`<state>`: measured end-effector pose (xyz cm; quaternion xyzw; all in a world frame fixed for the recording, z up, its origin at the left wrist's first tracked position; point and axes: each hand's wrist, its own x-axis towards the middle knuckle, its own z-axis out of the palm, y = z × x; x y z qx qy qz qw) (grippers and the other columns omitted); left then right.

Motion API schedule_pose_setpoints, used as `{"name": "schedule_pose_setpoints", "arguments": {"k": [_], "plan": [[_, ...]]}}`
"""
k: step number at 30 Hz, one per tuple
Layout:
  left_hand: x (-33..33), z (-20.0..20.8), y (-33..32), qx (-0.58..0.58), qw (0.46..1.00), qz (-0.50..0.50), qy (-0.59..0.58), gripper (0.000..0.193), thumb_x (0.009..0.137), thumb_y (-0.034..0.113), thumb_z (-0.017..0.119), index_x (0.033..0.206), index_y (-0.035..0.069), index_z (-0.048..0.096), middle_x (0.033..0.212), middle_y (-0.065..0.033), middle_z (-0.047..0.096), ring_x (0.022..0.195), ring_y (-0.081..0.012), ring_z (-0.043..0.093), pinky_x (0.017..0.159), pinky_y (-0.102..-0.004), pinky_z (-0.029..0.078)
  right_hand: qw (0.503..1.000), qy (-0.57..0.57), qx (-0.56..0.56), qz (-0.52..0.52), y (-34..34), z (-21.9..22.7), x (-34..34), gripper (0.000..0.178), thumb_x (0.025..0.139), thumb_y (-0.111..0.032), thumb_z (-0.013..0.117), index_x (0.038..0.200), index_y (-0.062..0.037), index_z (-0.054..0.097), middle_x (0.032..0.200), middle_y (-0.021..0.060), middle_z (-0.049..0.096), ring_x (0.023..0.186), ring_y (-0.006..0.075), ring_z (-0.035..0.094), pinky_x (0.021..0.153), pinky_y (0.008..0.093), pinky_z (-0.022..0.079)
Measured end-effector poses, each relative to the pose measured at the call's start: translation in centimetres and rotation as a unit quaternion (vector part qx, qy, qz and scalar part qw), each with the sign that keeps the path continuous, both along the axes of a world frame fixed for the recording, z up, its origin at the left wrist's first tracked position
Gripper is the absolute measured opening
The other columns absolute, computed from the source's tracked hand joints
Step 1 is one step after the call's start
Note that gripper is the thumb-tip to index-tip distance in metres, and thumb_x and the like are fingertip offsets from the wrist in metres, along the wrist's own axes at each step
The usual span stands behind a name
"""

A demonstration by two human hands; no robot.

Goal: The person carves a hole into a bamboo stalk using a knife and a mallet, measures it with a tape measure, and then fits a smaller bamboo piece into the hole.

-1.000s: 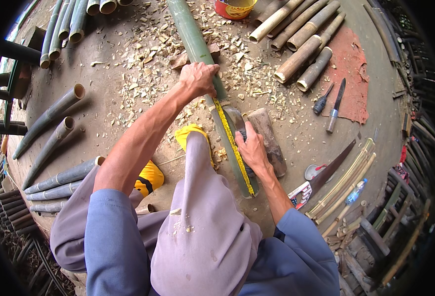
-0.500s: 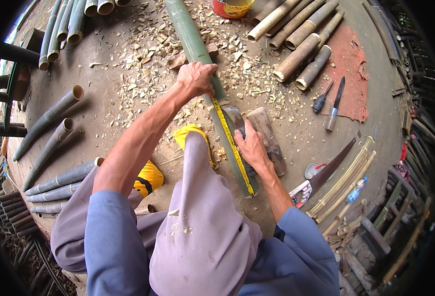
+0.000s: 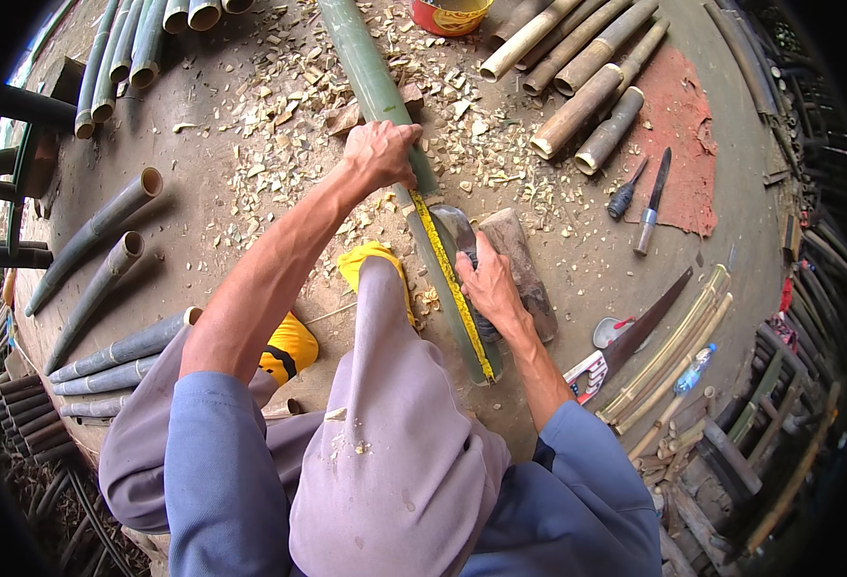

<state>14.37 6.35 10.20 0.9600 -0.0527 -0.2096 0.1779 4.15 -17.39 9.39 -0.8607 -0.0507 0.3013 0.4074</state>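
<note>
A red bucket (image 3: 450, 19) sits at the top edge, contents unclear. Bare floor (image 3: 585, 274) separates wood block (image 3: 518, 248) from saw (image 3: 647, 325). The left hand (image 3: 382, 154) wraps the green bamboo (image 3: 361, 58); the right hand (image 3: 491, 284) curls around something dark, beside the yellow tape (image 3: 442, 256) lying along the bamboo's near end.

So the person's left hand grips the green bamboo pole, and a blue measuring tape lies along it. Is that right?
Not quite: the measuring tape is yellow, not blue, as the head view shows. The left hand does grip the green bamboo pole, with the tape along it.
</note>
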Motion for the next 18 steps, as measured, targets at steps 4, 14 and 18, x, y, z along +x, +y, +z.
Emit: {"name": "schedule_pose_setpoints", "arguments": {"k": [4,14,18], "plan": [[-0.04,-0.10,0.10,0.003,1.000,-0.006,-0.006,0.056,0.055,0.029,0.085,0.104,0.011,0.063,0.081,-0.0106,0.067,0.079,-0.0286,0.066,0.066,-0.0397,0.051,1.000,-0.001,-0.003,0.000,-0.08,-0.24,-0.06,0.041,0.090,-0.019,0.054,0.116,0.0114,0.042,0.065,0.0322,0.056,0.067,0.0471,0.061,0.056,0.0504,0.045],[0.00,-0.01,0.08,-0.002,1.000,0.002,0.006,0.057,0.055,0.030,0.085,0.104,0.012,0.063,0.083,-0.0097,0.068,0.081,-0.0284,0.066,0.067,-0.0396,0.051,1.000,0.006,-0.002,-0.002,-0.08,-0.25,-0.06,0.043,0.090,-0.020,0.053,0.117,0.0111,0.042,0.066,0.0323,0.056,0.068,0.0477,0.061,0.058,0.0511,0.046],[-0.03,0.01,0.06,0.004,1.000,0.006,0.008,0.058,0.055,0.030,0.085,0.106,0.012,0.063,0.084,-0.0096,0.068,0.081,-0.0276,0.066,0.067,-0.0395,0.051,1.000,0.006,-0.011,0.000,0.04,0.04,-0.08,0.041,0.090,-0.019,0.053,0.116,0.0108,0.042,0.065,0.0316,0.056,0.067,0.0472,0.061,0.057,0.0511,0.045]]}}
